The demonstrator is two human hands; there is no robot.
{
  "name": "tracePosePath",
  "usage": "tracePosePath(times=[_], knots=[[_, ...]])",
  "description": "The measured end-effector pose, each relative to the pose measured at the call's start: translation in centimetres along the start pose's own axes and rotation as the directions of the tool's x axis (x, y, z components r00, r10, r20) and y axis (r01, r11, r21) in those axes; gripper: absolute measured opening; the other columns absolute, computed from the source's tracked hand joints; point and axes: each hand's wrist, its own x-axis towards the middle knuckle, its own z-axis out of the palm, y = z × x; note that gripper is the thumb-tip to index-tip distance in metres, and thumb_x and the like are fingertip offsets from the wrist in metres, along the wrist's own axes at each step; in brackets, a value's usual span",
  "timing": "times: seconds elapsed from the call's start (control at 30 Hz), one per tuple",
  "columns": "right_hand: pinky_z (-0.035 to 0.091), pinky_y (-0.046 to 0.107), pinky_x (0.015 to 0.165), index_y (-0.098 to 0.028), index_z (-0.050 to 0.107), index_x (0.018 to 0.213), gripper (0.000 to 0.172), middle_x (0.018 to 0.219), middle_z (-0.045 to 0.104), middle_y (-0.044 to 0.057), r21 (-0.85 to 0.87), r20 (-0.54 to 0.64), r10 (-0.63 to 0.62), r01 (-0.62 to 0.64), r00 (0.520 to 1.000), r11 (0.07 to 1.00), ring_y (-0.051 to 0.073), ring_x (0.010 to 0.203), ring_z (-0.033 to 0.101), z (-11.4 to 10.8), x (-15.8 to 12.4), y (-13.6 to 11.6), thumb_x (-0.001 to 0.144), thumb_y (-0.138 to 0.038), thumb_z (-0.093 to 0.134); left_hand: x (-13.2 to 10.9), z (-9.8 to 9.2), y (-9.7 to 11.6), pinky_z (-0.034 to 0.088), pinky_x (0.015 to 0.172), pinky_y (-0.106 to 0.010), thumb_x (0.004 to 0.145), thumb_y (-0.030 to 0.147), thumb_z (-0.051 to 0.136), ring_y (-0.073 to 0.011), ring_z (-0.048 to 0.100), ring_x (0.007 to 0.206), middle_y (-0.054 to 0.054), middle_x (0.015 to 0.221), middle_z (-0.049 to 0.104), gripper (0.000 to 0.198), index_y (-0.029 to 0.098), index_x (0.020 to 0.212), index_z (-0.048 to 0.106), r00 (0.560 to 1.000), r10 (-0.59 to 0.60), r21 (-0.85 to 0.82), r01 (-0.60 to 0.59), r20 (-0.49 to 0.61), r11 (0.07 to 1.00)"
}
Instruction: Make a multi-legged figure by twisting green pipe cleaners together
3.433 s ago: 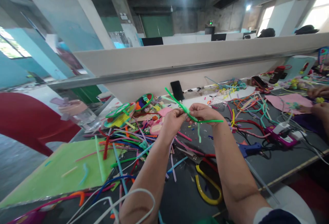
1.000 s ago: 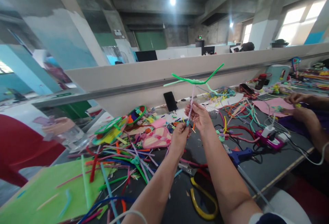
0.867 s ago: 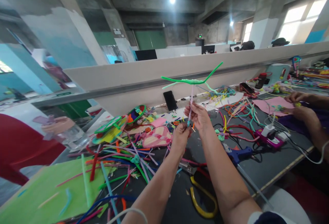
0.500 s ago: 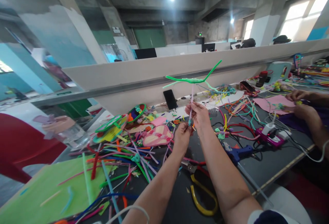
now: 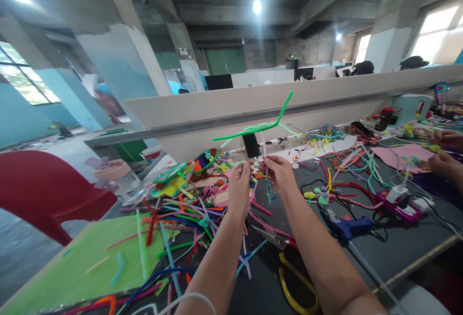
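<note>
My right hand pinches the pale lilac stem of a pipe-cleaner piece between thumb and fingers. Across the stem's top run bright green pipe cleaners, bent upward at the right, with paler green ends drooping. Below the fingers the stem's lower end hangs down, bluish at the tip. To the left of the stem and apart from it, my left hand has its fingertips closed together; anything between them is hidden. Under the left hand lies a pink patterned piece, partly covered.
Loose pipe cleaners cover the table left of my arms. Yellow-handled scissors lie between my forearms, and a blue glue gun is to the right. Beyond are a magenta power strip, another person's hand and a leaning phone.
My left hand has come off the stem's lower end and moved up and left. The green top has tilted, its left end lower. The view has turned slightly left.
</note>
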Motion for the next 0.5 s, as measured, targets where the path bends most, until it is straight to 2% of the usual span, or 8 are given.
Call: tracePosePath(times=[0.17, 0.37, 0.5], knots=[[0.056, 0.026, 0.060, -0.015, 0.066, 0.072, 0.026, 0.060, 0.070, 0.002, 0.016, 0.006, -0.012, 0.011, 1.000, 1.000, 0.014, 0.054, 0.066, 0.56, -0.44, 0.55, 0.053, -0.023, 0.082, -0.01, -0.17, 0.38, 0.034, 0.055, -0.021, 0.078, 0.045, 0.060, -0.0084, 0.044, 0.057, 0.002, 0.063, 0.053, 0.032, 0.014, 0.076, 0.066, 0.999, 0.032, -0.006, -0.032, -0.029, 0.999], [0.056, 0.026, 0.063, -0.015, 0.066, 0.073, 0.026, 0.061, 0.070, 0.002, 0.013, 0.009, -0.026, 0.026, 1.000, 1.000, 0.014, 0.056, 0.067, 0.74, -0.62, 0.71, 0.053, -0.022, 0.081, 0.21, -0.24, 0.26, 0.028, 0.050, -0.021, 0.078, 0.045, 0.059, -0.0073, 0.036, 0.051, 0.005, 0.053, 0.041, 0.034, 0.014, 0.065, 0.060, 0.998, 0.024, 0.038, -0.022, -0.052, 0.999], [0.057, 0.029, 0.066, -0.015, 0.066, 0.075, 0.029, 0.063, 0.071, 0.003, 0.021, 0.029, -0.014, 0.013, 0.999, 1.000, 0.016, 0.058, 0.068, 0.60, -0.51, 1.13, 0.053, -0.024, 0.082, 0.24, -0.33, 0.66, 0.033, 0.053, -0.020, 0.078, 0.043, 0.060, -0.0073, 0.041, 0.054, 0.003, 0.060, 0.047, 0.031, 0.013, 0.071, 0.060, 0.999, -0.027, -0.001, 0.027, -0.037, 1.000]])
